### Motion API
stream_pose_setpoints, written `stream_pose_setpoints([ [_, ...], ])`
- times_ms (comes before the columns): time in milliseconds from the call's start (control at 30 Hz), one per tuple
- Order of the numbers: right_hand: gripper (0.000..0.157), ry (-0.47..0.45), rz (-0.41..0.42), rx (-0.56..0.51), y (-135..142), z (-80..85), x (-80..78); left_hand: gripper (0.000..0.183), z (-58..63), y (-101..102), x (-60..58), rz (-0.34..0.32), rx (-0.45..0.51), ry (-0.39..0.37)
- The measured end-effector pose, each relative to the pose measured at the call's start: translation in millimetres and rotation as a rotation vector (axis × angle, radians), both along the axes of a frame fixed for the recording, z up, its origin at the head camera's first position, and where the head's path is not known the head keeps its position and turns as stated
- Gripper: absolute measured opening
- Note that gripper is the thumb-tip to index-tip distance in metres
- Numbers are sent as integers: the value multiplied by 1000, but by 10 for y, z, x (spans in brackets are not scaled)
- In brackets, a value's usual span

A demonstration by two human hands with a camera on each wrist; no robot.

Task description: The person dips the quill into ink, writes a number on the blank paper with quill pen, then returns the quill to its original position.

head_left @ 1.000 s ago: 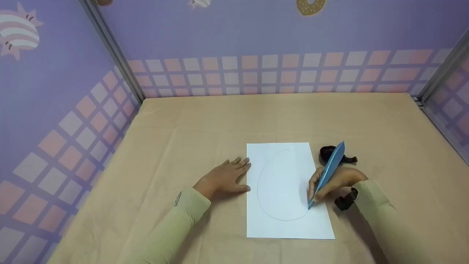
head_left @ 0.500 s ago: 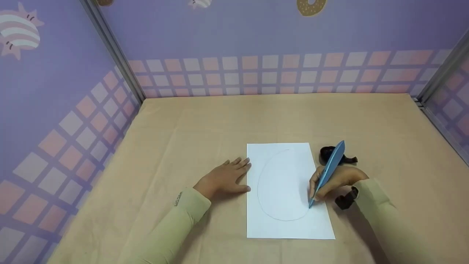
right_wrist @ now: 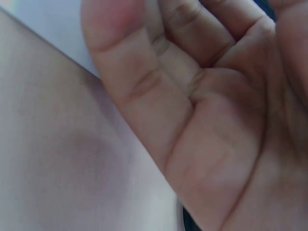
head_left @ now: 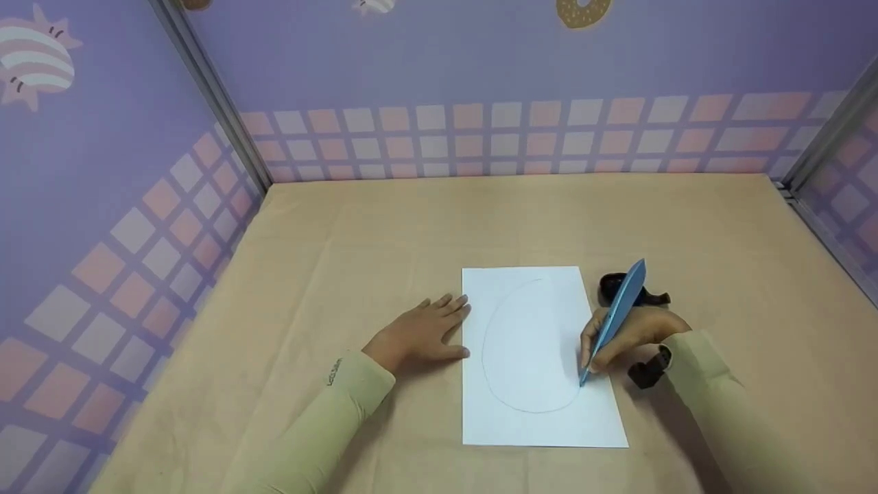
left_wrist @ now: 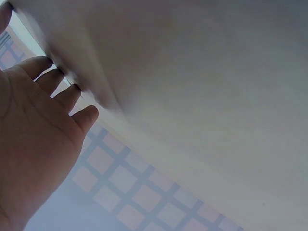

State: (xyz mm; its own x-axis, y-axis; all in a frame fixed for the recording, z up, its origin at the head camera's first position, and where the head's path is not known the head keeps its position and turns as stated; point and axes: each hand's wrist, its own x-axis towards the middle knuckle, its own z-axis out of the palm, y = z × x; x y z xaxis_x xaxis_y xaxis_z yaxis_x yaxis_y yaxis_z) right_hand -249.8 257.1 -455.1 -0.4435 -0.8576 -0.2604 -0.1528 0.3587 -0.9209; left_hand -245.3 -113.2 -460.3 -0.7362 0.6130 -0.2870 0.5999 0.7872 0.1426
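Observation:
A white sheet of paper [head_left: 525,343] lies on the table, bearing a thin, partly drawn oval that is unclosed at the upper right. My right hand [head_left: 634,334] pinches a blue pen with a wide, feather-shaped body [head_left: 623,302], its tip on the paper at the right end of the line. In the right wrist view the curled fingers of the right hand [right_wrist: 192,96] fill most of the picture. Fingers spread, my left hand [head_left: 425,333] rests flat at the paper's left edge. The left wrist view shows the left hand [left_wrist: 43,115] with fingertips along that edge.
Just behind the right hand lies a dark, glossy, rounded object with a short stem [head_left: 655,299]. A black wrist camera [head_left: 648,370] sits at the right cuff. Beige cloth covers the table [head_left: 370,233], and patterned panels [head_left: 480,68] rise along its back and sides.
The right hand has moved slightly up the paper with the pen, and the drawn line extends a little farther up its right side. The left hand has stayed put.

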Motion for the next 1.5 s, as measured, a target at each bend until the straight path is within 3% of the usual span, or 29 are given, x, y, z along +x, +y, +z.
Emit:
stream_pose_setpoints([
  [500,16,28,-30,43,13,14,-31,83,-14,9,0,13,0,6],
  [900,15,30,18,-25,40,-15,-83,83,-34,9,-12,8,-9,15],
  [1267,14,90,-8,-40,81,-18,-100,82,-24,2,-3,3,-7,10],
  [1500,15,110,-83,-11,115,-7,-103,82,-16,-8,-5,-12,20,21],
])
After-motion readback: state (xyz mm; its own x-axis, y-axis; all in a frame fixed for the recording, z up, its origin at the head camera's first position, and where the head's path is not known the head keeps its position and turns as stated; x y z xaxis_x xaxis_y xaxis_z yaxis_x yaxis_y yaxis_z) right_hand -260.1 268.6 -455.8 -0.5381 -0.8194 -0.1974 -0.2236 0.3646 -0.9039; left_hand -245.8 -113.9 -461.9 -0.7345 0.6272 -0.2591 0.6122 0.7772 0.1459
